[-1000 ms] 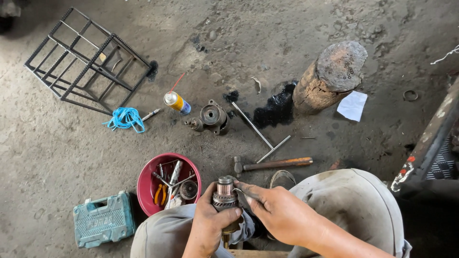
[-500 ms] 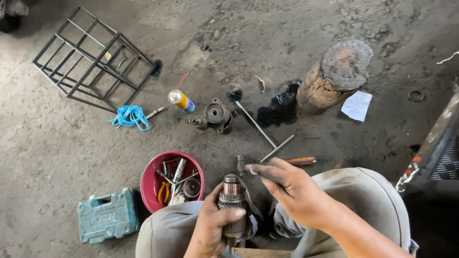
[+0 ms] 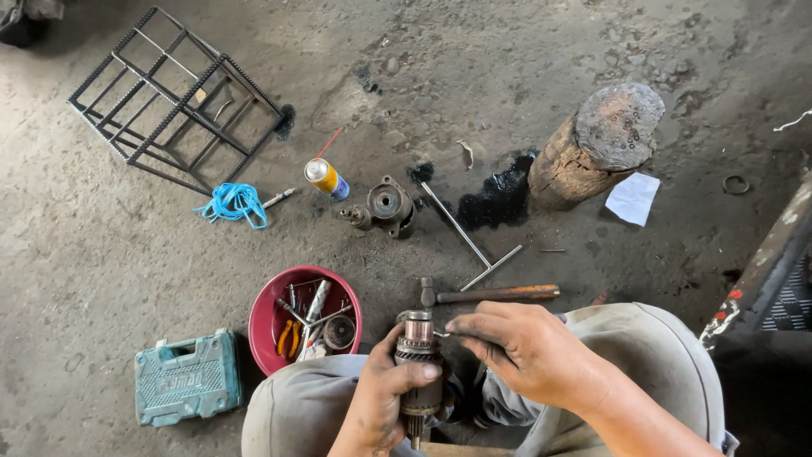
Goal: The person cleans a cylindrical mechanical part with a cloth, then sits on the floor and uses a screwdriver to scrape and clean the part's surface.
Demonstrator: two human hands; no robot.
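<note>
Between knees, armature point(image 3: 417, 355) is clenched by left hand point(image 3: 382, 398); small part pinched by right hand point(image 3: 529, 351) (slip risk: greasy fingers).

My right hand point(image 3: 529, 351) is back at the motor armature point(image 3: 418, 360) after lifting clear half a second ago; its fingertips now pinch at the side just below the copper end. The hammer point(image 3: 489, 294) on the floor, half hidden by that hand a moment ago, shows in full again
</note>
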